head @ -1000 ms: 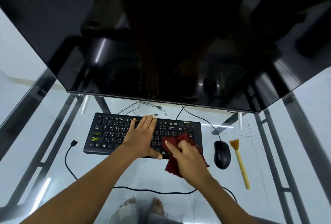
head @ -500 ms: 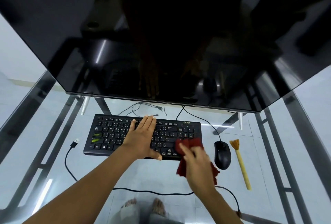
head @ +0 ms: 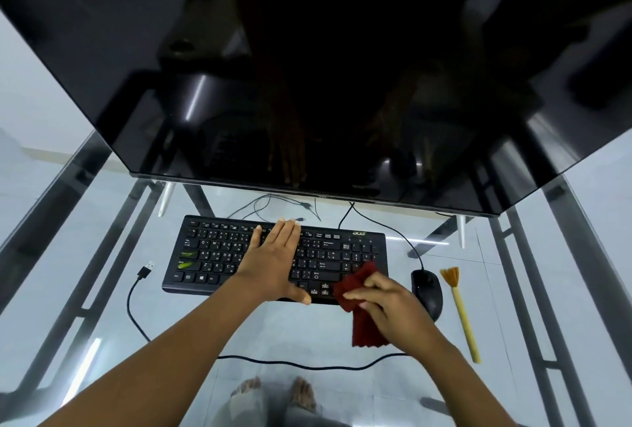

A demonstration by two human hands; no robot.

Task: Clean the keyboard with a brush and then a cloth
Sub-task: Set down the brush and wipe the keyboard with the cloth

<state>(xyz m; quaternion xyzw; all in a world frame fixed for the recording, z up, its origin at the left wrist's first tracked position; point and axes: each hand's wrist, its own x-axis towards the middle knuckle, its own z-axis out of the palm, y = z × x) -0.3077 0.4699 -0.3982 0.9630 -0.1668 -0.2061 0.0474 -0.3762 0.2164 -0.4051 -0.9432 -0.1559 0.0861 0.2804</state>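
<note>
A black keyboard lies on the glass desk below the monitor. My left hand rests flat on its middle keys, fingers together and pointing away from me. My right hand grips a dark red cloth at the keyboard's front right corner; the cloth's upper part lies on the keys and its lower part hangs over the glass. A yellow-handled brush with orange bristles lies on the desk at the right, beyond the mouse, with no hand on it.
A large dark monitor overhangs the back of the desk. A black mouse sits between keyboard and brush. A loose USB cable curls left of the keyboard and across the front. The glass desk has grey metal frame bars underneath.
My right hand with the cloth moved right along the keyboard's front rows to the right corner, then came back slightly left. My left hand stayed flat on the keys.
</note>
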